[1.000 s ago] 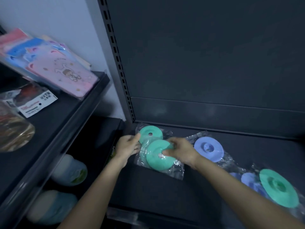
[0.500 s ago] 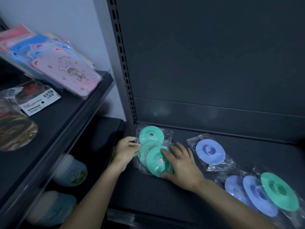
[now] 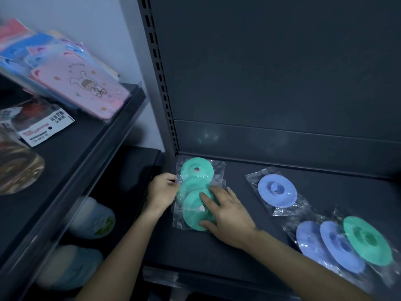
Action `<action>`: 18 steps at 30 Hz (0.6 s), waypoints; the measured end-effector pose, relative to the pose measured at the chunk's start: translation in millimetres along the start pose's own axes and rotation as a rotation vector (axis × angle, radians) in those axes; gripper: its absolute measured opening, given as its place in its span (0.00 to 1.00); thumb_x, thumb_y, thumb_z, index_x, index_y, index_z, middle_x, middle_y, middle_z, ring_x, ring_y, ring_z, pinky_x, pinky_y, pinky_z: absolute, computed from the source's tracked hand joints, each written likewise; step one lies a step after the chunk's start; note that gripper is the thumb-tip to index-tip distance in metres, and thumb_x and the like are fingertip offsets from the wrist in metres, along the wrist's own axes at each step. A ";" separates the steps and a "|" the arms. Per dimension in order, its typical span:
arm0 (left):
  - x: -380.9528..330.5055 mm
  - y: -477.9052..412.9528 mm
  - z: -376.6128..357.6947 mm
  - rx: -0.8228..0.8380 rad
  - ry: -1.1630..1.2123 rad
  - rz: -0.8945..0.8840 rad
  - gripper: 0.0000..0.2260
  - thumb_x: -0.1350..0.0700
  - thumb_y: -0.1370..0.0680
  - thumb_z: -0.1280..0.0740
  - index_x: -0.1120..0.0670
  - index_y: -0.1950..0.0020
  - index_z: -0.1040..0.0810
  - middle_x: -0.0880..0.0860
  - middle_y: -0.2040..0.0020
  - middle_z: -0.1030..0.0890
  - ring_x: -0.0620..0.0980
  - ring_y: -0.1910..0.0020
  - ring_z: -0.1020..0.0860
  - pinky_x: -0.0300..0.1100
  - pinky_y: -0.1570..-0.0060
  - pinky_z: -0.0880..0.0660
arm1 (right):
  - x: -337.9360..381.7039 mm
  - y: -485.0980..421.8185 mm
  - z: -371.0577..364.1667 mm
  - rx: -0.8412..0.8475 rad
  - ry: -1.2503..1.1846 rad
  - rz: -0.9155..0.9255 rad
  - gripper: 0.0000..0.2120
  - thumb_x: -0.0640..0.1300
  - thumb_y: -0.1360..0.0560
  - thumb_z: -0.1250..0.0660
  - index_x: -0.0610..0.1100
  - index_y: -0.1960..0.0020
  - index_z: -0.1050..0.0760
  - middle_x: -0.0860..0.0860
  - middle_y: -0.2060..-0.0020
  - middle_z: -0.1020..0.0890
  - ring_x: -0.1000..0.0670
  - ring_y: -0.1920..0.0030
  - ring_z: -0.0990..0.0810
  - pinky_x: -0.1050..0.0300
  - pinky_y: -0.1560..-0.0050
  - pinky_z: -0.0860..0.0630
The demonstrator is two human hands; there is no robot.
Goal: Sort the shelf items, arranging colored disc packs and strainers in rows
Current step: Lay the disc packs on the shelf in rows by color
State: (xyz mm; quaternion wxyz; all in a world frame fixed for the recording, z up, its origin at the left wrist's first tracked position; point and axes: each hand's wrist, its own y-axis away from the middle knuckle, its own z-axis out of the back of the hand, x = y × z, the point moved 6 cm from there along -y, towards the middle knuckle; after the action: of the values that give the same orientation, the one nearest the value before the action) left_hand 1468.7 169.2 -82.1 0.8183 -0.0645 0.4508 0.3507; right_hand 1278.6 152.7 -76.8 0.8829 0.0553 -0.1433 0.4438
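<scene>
Three green disc packs in clear wrap overlap in a row at the left end of the dark shelf (image 3: 249, 246): a far one (image 3: 196, 169), a middle one (image 3: 189, 186) and a near one (image 3: 194, 216). My right hand (image 3: 227, 210) lies flat on the near pack, fingers spread. At the packs' left edge, my left hand (image 3: 162, 191) pinches the plastic wrap. A single blue disc pack (image 3: 277, 190) lies to the right. Two blue packs (image 3: 325, 244) and a green pack (image 3: 368, 240) overlap at the right front.
A slotted shelf upright (image 3: 161, 83) stands behind the green packs. The neighbouring upper shelf at left holds pink and blue cartoon packs (image 3: 82, 83) and a labelled packet (image 3: 41, 127). Pale rounded items (image 3: 93, 220) sit on the shelf below it.
My right hand set the near green pack down flat and now rests on it with fingers spread. The view shifted slightly, bringing the right-hand packs more into sight.
</scene>
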 end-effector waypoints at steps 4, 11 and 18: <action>5.8 -0.8 0.7 0.027 0.122 0.079 0.07 0.64 0.28 0.29 0.60 0.51 0.20 0.55 0.60 0.18 0.52 0.63 0.20 0.49 0.54 0.21 | 11.4 2.1 -2.0 0.006 0.006 0.038 0.34 0.60 0.27 0.36 0.47 0.26 0.40 0.43 0.26 0.39 0.46 0.25 0.45 0.51 0.28 0.64; -14.4 8.9 5.9 -0.048 -0.232 -0.108 0.18 0.54 0.26 0.30 0.58 0.38 0.25 0.57 0.43 0.22 0.55 0.46 0.22 0.44 0.47 0.26 | 10.2 4.4 10.6 -0.001 -0.068 -0.016 0.33 0.63 0.26 0.39 0.49 0.25 0.40 0.44 0.26 0.41 0.47 0.24 0.47 0.50 0.26 0.61; -79.8 53.3 -27.8 -0.031 -0.318 -0.590 0.15 0.60 0.27 0.30 0.60 0.41 0.22 0.57 0.43 0.22 0.56 0.43 0.25 0.43 0.41 0.31 | -41.0 58.0 54.9 -0.161 -0.031 -0.256 0.24 0.48 0.28 0.29 0.39 0.36 0.26 0.37 0.35 0.28 0.36 0.34 0.30 0.42 0.32 0.36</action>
State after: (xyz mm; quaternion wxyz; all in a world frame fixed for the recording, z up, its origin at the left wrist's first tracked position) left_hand 1388.0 156.1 -24.7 0.9435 -0.1491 0.2741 0.1113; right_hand 1197.9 143.7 -38.6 0.9315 0.0090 -0.1837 0.3138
